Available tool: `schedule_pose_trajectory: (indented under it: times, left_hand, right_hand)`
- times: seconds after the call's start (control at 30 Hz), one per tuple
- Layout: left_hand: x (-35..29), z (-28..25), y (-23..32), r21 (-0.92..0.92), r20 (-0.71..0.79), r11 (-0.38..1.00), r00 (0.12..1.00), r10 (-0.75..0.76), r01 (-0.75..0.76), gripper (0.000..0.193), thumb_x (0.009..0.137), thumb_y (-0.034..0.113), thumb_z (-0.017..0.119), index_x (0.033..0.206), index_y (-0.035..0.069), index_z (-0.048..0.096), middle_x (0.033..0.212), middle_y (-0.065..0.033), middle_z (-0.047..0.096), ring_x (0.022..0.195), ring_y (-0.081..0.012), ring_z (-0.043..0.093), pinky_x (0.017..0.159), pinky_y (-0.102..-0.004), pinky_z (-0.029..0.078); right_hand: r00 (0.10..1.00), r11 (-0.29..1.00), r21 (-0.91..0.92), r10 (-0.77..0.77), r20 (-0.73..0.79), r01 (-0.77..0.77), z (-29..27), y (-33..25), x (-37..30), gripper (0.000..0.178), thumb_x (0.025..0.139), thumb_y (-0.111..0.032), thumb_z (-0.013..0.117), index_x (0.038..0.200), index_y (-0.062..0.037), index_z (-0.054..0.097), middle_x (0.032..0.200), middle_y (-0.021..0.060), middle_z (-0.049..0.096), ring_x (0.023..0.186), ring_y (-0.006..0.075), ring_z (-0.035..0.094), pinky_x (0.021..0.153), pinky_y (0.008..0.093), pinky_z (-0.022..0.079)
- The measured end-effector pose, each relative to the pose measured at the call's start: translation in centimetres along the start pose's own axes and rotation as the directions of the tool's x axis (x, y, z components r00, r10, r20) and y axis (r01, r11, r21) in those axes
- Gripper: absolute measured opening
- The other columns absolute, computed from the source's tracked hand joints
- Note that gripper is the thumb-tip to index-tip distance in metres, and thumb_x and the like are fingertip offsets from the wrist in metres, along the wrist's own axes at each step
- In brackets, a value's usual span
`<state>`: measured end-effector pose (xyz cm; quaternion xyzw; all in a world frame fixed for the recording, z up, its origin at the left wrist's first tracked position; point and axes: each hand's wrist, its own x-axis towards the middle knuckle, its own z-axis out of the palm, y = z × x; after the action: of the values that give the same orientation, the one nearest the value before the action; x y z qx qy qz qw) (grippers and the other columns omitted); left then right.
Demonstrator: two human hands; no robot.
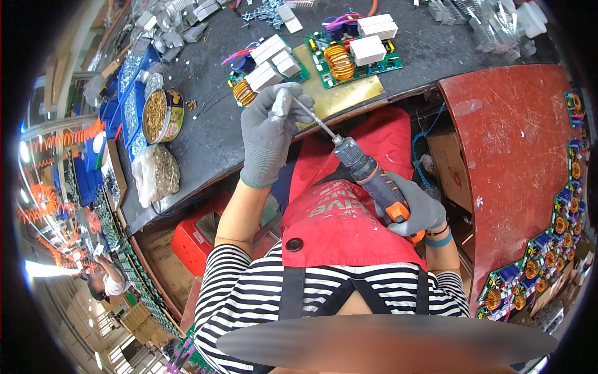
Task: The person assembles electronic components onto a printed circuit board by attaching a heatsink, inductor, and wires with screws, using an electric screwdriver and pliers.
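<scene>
My right hand (418,207), in a grey glove, wraps round the grip of an orange and black cordless screwdriver (372,179). Its long bit (324,127) slants up and left over the table's front edge. At the bit's tip the fingers of my left hand (268,128), also gloved in grey, are pinched together; whatever is between them is too small to make out. Just beyond my left hand stands a green circuit board (301,66) with white blocks and a copper coil. A second such board (391,61) sits to its right, beside a brass-coloured plate (355,98).
A tin (174,126) of brass-coloured screws, blue bins (128,106) and a plastic bag (157,171) are on the left. Metal heat sinks (492,28) lie far right. A red panel (511,143) is at right, with more circuit boards (529,269) along its edge.
</scene>
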<state>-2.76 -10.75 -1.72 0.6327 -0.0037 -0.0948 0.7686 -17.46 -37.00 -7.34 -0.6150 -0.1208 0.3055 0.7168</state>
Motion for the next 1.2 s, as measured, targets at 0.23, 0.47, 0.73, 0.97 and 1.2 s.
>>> schedule_pose_trajectory:
  times: [0.23,0.47,0.73,0.97,1.2]
  left_hand:
    - [0.7,1.8,-0.6,-0.033,0.024,0.999,1.0,0.019,-0.018,0.026,0.101,0.017,0.052,0.109,-0.007,0.06,0.09,-0.0139,0.068,0.077,-0.0157,0.066,0.07,-0.0284,0.055]
    - [1.4,4.7,-1.2,0.094,-0.026,0.988,0.992,0.123,-0.12,0.026,0.101,0.02,0.053,0.107,-0.005,0.06,0.09,-0.012,0.068,0.078,-0.0155,0.065,0.071,-0.0285,0.054]
    - [2.1,6.2,-1.4,-0.037,0.095,0.993,0.989,0.116,-0.113,0.03,0.1,0.024,0.057,0.109,-0.004,0.06,0.088,-0.0111,0.065,0.078,-0.0177,0.063,0.07,-0.0334,0.053]
    - [3.2,10.1,-1.7,-0.092,0.194,0.985,0.967,0.164,-0.149,0.026,0.102,0.022,0.051,0.108,-0.002,0.058,0.084,-0.0105,0.062,0.076,-0.0181,0.06,0.069,-0.0322,0.05]
    - [11.6,17.5,0.1,0.488,0.41,0.635,0.8,0.438,-0.599,0.038,0.091,0.011,0.061,0.128,0.007,0.056,0.103,-0.0096,0.067,0.09,-0.0215,0.065,0.081,-0.0325,0.053]
  right_hand:
    - [0.982,0.913,-0.38,0.092,-0.163,-0.148,0.2,-2.9,-1.0,0.092,0.063,-0.011,0.077,0.142,0.0036,0.032,0.086,0.0157,0.064,0.071,0.0242,0.065,0.066,0.0344,0.052]
    - [0.926,0.854,-0.517,-0.155,-0.343,-0.048,1.6,-2.9,-2.0,0.091,0.068,-0.018,0.077,0.144,0.0025,0.031,0.088,0.0217,0.064,0.075,0.0374,0.066,0.068,0.04,0.053]
    - [0.933,0.978,-0.199,-0.127,-0.338,0.061,0.6,-1.2,-3.0,0.074,0.077,-0.029,0.074,0.137,0.0008,0.042,0.09,0.0133,0.065,0.069,0.0199,0.065,0.065,0.0331,0.052]
    - [0.969,0.882,0.433,-0.09,-0.232,0.185,-0.5,-0.3,-4.0,0.058,0.088,-0.03,0.063,0.131,0.0037,0.045,0.086,0.0086,0.062,0.062,0.0127,0.059,0.058,0.0279,0.049]
    - [0.819,0.862,0.392,-0.045,-0.572,0.321,-1.2,0.5,-4.6,0.063,0.089,-0.025,0.06,0.141,0.0038,0.036,0.087,0.0106,0.063,0.064,0.0142,0.061,0.058,0.0284,0.051]
